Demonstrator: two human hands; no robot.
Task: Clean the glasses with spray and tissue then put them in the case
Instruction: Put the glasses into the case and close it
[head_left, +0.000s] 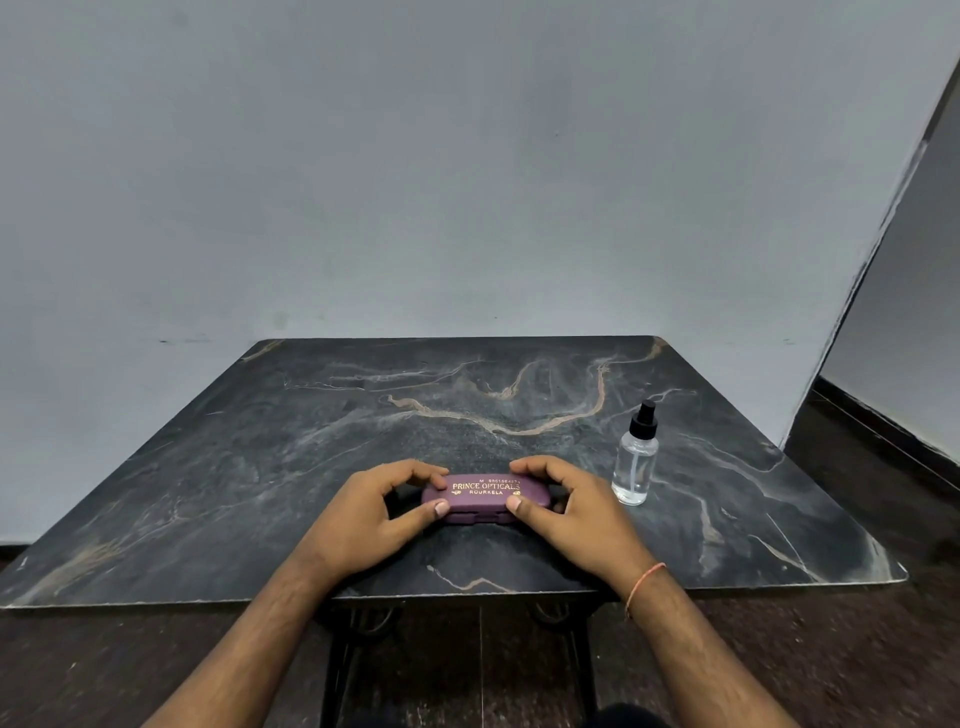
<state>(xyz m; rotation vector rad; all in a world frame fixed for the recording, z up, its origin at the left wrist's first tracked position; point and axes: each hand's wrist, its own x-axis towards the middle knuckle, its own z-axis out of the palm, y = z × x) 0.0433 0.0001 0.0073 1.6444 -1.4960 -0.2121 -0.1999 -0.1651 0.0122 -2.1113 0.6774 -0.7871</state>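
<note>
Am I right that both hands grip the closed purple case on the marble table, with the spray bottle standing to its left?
Not quite: the head view shows the spray bottle standing upright to the right of the purple case, beside the right hand. The rest holds: the left hand and right hand grip the closed case on the marble table.

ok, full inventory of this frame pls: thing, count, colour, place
glasses case: 1, purple with gold lettering, closed, on the table near its front edge, centre
spray bottle: 1, clear with black spray top, upright on the table, right of the case, apart from it
table: 1, dark marble-pattern top, against the wall
wall: 1, grey, behind the table
floor: dark, under and to the right of the table
thread band: 1, orange, on the right wrist
glasses, tissue: not in view
left hand: grips the case's left end
right hand: grips the case's right end
</note>
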